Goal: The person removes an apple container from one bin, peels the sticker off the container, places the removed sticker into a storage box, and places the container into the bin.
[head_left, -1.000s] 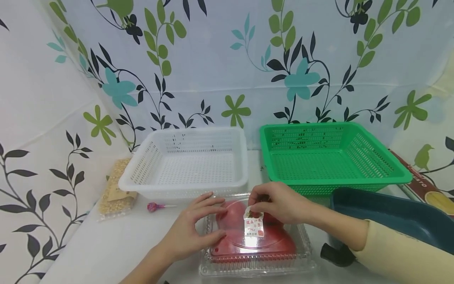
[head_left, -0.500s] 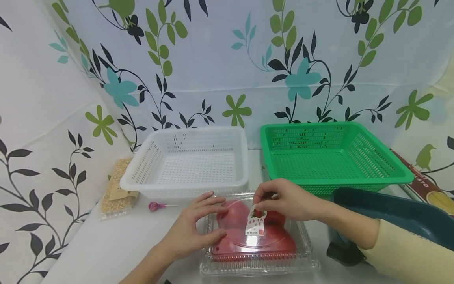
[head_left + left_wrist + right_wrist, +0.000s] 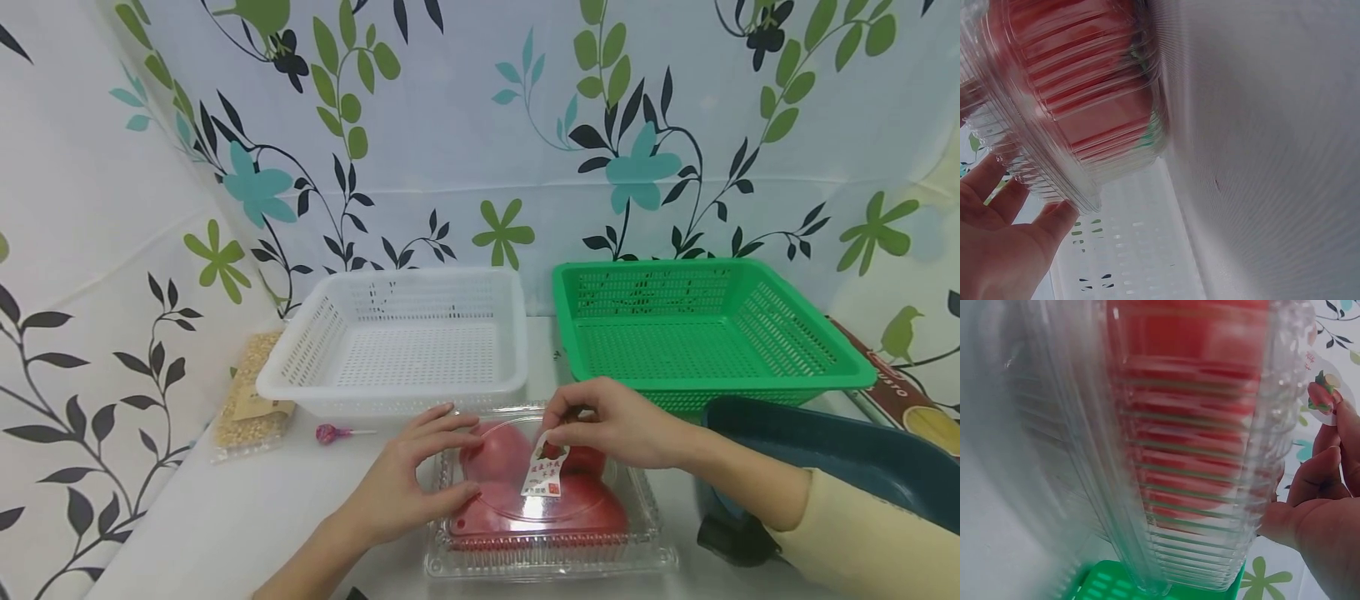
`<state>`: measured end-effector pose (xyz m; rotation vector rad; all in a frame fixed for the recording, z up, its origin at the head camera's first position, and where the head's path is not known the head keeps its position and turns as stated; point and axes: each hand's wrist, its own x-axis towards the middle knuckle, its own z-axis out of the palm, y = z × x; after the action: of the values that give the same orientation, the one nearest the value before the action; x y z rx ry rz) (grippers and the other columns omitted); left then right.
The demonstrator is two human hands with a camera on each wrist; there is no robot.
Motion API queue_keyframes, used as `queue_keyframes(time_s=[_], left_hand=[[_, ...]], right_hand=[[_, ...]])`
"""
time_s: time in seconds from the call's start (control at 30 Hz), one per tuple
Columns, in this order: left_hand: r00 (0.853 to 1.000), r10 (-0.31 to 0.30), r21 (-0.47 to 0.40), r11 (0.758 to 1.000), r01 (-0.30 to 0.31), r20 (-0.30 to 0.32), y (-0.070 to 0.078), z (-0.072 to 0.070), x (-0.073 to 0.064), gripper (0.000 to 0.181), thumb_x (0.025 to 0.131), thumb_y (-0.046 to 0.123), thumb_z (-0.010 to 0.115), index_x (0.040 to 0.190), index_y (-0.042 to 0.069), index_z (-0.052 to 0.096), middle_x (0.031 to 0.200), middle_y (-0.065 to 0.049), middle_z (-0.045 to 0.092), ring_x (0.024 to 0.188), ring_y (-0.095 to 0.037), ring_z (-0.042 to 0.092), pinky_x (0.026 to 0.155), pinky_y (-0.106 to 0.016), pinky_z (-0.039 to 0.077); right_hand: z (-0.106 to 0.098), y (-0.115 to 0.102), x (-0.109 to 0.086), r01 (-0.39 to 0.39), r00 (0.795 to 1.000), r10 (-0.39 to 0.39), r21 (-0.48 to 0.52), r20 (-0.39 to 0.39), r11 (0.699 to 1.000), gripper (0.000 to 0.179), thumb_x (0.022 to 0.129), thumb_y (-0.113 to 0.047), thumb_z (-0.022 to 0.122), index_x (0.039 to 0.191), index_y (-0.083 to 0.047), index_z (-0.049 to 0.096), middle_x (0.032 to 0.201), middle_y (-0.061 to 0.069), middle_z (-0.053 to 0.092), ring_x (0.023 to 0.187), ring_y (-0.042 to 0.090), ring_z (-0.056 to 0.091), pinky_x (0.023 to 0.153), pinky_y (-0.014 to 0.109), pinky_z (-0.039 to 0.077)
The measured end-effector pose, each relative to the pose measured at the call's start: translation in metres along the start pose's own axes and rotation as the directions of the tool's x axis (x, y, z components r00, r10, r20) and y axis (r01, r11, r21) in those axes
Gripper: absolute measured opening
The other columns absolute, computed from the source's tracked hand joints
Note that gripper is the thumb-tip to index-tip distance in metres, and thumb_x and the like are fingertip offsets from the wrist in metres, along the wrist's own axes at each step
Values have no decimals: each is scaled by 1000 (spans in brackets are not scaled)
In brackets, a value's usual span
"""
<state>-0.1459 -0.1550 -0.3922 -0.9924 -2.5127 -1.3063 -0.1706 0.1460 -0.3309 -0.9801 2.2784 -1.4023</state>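
Note:
On the table in front of me is a clear plastic clamshell box (image 3: 637, 533) with red, rounded things inside, seen through its lid. My right hand (image 3: 617, 421) pinches the top of a white sticker (image 3: 542, 479), which has a strawberry picture and red writing. The sticker's top curls up off the lid while its lower end meets the plastic. In the right wrist view the strawberry print (image 3: 1321, 394) shows beside thumb and finger. My left hand (image 3: 408, 471) rests with spread fingers on the box's left side; its fingertips touch the ridged edge (image 3: 1088, 203) in the left wrist view.
Behind the box stand a white basket (image 3: 300, 385) and a green basket (image 3: 720, 385). A lollipop (image 3: 327, 433) and a bag of yellowish grains (image 3: 251, 400) lie left. At right are a dark blue pan (image 3: 840, 467) with a black part and a brown-red packet (image 3: 892, 387).
My right hand has moved slightly to the right, lifting more of the sticker, which now slants and bends. My left hand has stayed on the box.

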Motion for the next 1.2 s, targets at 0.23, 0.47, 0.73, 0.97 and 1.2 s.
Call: queue_keyframes(time_s=[0.23, 0.47, 0.73, 0.97, 1.2], left_hand=[[1000, -2, 1, 1000, 2, 2, -1, 0, 1, 40, 81, 23, 85, 119, 23, 74, 136, 3, 63, 142, -34, 38, 112, -62, 34], [1000, -1, 1, 1000, 1, 1, 0, 0, 1, 39, 81, 23, 85, 119, 23, 74, 135, 6, 62, 142, -35, 38, 112, -61, 34], [1000, 5, -6, 1000, -5, -4, 0, 0, -1, 41, 80, 23, 86, 120, 22, 74, 136, 4, 62, 142, -37, 38, 112, -61, 34], [1000, 3, -4, 1000, -3, -3, -1, 0, -3, 40, 81, 23, 85, 120, 23, 73, 136, 5, 62, 142, -36, 38, 111, -62, 34], [1000, 11, 3, 1000, -11, -7, -1, 0, -2, 40, 81, 23, 86, 119, 24, 73, 136, 6, 62, 142, -34, 38, 112, -60, 34]], right_hand=[[-2, 1, -2, 3, 1000, -3, 22, -2, 1000, 4, 98, -8, 66, 100, -6, 69, 95, 2, 71, 91, 24, 68, 83, 31, 58], [-18, -6, -5, 19, 996, -20, -11, -84, 1000, 4, 100, -8, 63, 101, -5, 65, 94, 6, 68, 89, 26, 67, 83, 38, 59], [-37, -16, -17, 23, 995, -27, -37, -99, 999, 3, 100, -10, 64, 100, -7, 66, 94, 7, 68, 89, 26, 67, 83, 37, 58], [-54, -14, -35, -24, 994, 19, -42, -104, 999, 4, 100, -10, 63, 100, -6, 65, 95, 9, 68, 90, 25, 66, 83, 36, 58], [-77, -6, -64, -44, 993, 32, -103, -116, 994, 5, 101, -9, 61, 103, -7, 65, 96, 7, 69, 90, 21, 65, 79, 30, 57]])
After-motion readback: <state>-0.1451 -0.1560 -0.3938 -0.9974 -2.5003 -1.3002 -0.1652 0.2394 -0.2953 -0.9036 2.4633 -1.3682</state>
